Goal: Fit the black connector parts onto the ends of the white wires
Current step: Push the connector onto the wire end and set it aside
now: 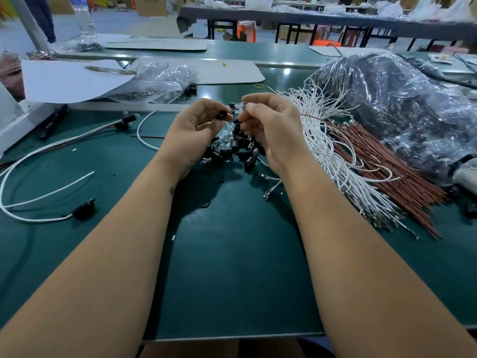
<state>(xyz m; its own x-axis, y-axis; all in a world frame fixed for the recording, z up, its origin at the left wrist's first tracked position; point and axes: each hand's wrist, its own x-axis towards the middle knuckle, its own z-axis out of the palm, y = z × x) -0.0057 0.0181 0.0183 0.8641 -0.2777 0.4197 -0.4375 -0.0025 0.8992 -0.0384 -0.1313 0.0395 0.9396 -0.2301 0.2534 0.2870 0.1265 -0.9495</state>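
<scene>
My left hand (192,130) pinches a small black connector part (221,115) between thumb and fingers. Close beside it, my right hand (268,127) pinches a small clear and black piece (238,105) at its fingertips. Under both hands lies a heap of black connector parts (236,148) mixed with clear pieces. To the right spreads a thick bundle of white wires (333,156) with metal terminals at their near ends. Two loose terminal ends (269,187) lie just in front of the heap.
Brown wires (382,171) lie beside the white bundle, with a large plastic bag of dark parts (402,104) behind. On the left, long white wires with a fitted black connector (84,209), a clear bag (160,81), white sheets (67,78). The green mat (232,267) fills the foreground.
</scene>
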